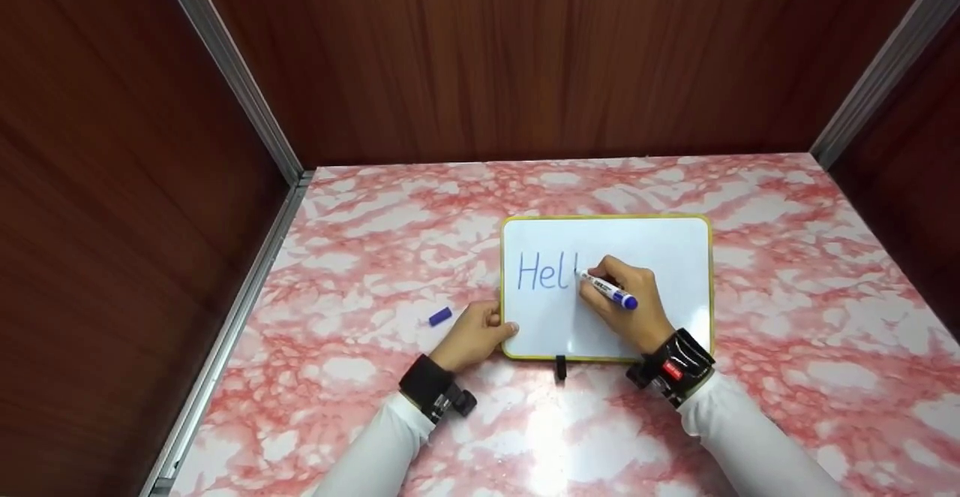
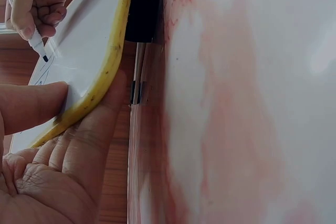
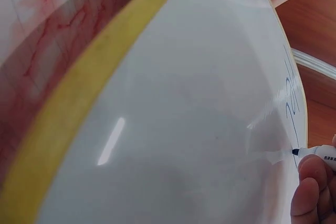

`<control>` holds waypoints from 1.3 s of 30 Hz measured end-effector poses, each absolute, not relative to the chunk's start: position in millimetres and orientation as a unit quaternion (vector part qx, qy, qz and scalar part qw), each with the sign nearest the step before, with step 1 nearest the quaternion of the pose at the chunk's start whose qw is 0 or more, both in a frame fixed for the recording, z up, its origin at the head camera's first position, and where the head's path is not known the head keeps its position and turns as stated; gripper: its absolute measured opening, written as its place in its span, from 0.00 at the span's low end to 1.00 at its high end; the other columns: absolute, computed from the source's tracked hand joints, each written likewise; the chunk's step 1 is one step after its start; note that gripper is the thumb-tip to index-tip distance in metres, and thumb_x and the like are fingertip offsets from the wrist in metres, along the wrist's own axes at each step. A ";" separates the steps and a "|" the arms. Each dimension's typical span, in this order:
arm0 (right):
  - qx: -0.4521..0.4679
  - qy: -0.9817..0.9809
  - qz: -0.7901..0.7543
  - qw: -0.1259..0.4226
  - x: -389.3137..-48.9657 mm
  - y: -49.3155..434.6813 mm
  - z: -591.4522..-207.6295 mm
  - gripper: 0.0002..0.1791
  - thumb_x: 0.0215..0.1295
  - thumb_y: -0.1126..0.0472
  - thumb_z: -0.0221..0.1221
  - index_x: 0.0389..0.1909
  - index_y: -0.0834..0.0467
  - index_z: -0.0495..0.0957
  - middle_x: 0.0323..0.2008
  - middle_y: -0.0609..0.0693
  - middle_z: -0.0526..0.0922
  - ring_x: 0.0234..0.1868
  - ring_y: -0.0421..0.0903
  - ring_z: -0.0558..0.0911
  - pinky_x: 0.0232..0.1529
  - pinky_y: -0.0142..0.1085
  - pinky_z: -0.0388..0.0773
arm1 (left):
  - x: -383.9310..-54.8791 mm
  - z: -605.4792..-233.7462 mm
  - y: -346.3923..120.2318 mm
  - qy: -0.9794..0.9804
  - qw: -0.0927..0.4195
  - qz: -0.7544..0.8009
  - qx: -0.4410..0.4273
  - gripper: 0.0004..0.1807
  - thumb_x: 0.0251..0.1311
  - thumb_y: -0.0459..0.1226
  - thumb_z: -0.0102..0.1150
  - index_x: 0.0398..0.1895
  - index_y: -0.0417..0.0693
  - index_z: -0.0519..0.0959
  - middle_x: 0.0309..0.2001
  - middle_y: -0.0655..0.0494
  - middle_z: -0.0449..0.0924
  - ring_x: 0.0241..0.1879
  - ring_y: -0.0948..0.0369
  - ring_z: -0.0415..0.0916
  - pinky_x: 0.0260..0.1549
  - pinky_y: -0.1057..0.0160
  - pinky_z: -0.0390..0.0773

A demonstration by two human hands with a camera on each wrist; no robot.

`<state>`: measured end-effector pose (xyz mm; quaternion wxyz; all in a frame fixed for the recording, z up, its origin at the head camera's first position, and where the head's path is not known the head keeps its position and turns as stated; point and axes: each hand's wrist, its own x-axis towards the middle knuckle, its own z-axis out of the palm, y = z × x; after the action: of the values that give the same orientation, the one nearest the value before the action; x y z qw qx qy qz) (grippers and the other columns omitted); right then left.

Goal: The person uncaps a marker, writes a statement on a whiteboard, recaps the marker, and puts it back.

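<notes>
While the cap (image 1: 440,317) lies left of the board (image 1: 544,326), the left hand (image 1: 472,337) grips its left edge. Blue letters (image 1: 543,272) on it read "Hel", then a stroke (image 1: 576,262). The marker (image 1: 609,291), its print illegible, meets that stroke, pinched by the right hand (image 1: 636,303); writing seems underway, the next move wanting a steady board.

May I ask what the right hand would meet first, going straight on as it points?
Past the marker it holds, the right hand would likely meet the blue lettering on the whiteboard; depth is unclear.
</notes>
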<state>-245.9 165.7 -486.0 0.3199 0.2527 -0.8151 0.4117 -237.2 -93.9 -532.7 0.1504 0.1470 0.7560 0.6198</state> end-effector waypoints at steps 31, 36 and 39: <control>0.262 -0.826 0.397 0.304 -233.1 170.4 -492.4 0.10 0.47 0.68 0.65 0.20 0.52 0.75 0.20 0.38 0.80 0.16 0.35 0.71 0.16 0.28 0.65 | -235.9 -530.4 -93.1 0.763 0.144 0.611 0.153 0.14 0.62 0.28 0.57 0.51 0.37 0.79 0.35 0.49 0.86 0.30 0.59 0.80 0.25 0.66 0.75; 0.262 -0.824 0.391 0.316 -235.4 173.6 -491.8 0.09 0.46 0.68 0.64 0.20 0.52 0.75 0.19 0.40 0.79 0.16 0.36 0.70 0.17 0.28 0.65 | -238.0 -532.8 -94.2 0.769 0.135 0.605 0.158 0.14 0.62 0.29 0.58 0.50 0.37 0.80 0.33 0.52 0.86 0.26 0.62 0.78 0.23 0.67 0.73; 0.262 -0.823 0.392 0.315 -235.6 174.4 -491.5 0.10 0.47 0.68 0.65 0.20 0.52 0.75 0.19 0.40 0.79 0.16 0.37 0.71 0.17 0.28 0.65 | -238.3 -533.1 -94.7 0.771 0.133 0.601 0.161 0.14 0.61 0.30 0.58 0.50 0.37 0.80 0.33 0.53 0.86 0.26 0.62 0.78 0.23 0.67 0.73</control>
<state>-235.6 174.4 -491.5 0.3153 0.2623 -0.8234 0.3922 -238.3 -94.7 -533.1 0.1330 0.1607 0.7714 0.6011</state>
